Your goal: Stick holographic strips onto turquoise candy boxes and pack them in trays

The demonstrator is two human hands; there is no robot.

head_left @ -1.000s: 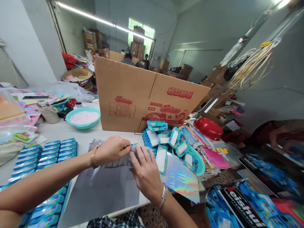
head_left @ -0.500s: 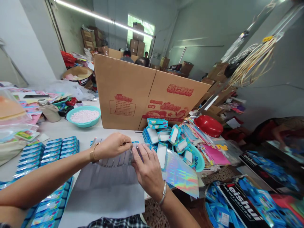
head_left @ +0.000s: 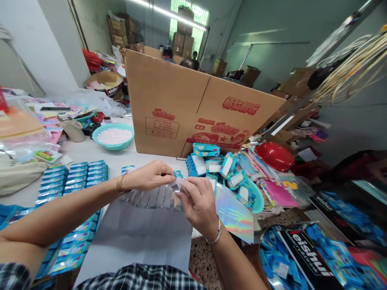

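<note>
My left hand [head_left: 151,176] and my right hand [head_left: 198,201] meet above a large grey sticker sheet [head_left: 142,233] that hangs over the table's near edge. Both are closed in a pinch at the sheet's far edge, and a small pale sticker [head_left: 175,184] shows between the fingertips. A row of rectangular stickers [head_left: 154,199] runs along the sheet's top. Just beyond my right hand lies a heap of small blue boxes [head_left: 214,165] spilling over a teal bowl [head_left: 256,201]. A holographic sheet [head_left: 234,213] lies under my right wrist.
A big cardboard carton [head_left: 193,108] stands across the table. A teal bowl of white pellets [head_left: 113,137] sits left of it. Rows of blue packets [head_left: 72,177] cover the left side. A red lid [head_left: 275,156] and coloured papers [head_left: 278,193] lie right. People sit behind the carton.
The sheet's far edge has lifted off the table and both hands rose with it. My right hand shifted from lying on the sheet to pinching the small sticker. The camera moved forward and down.
</note>
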